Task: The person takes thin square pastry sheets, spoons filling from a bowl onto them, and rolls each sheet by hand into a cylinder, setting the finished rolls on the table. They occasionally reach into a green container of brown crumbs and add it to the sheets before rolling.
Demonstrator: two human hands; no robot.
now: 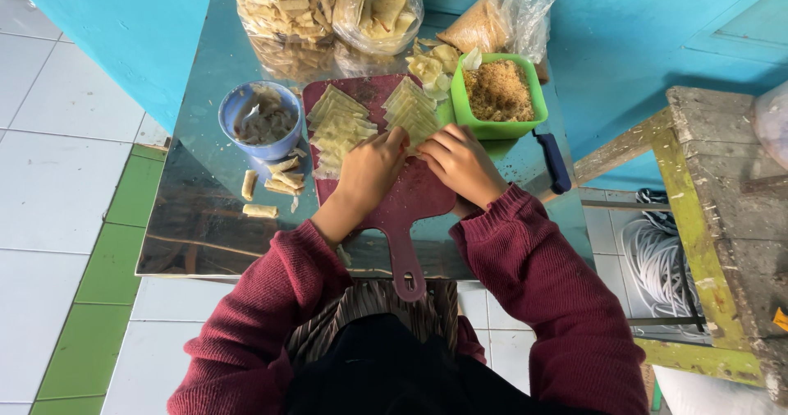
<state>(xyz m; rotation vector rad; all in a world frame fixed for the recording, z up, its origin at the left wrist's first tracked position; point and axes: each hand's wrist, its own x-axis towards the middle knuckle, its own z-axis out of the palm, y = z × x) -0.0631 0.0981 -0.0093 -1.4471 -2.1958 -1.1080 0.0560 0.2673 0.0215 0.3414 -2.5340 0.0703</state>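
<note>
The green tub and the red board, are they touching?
Touching. In the head view the green tub sits right against the red board's upper right edge, overlapping it, with no strip of shiny table between them.

We see bright, even daylight, sharp focus, soft shadows, and a mirror-like sheen on the metal counter; edges bend slightly.

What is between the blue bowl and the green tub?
In the head view, the dark red cutting board lies between the blue bowl and green tub, carrying pale wrapper stacks.
</note>
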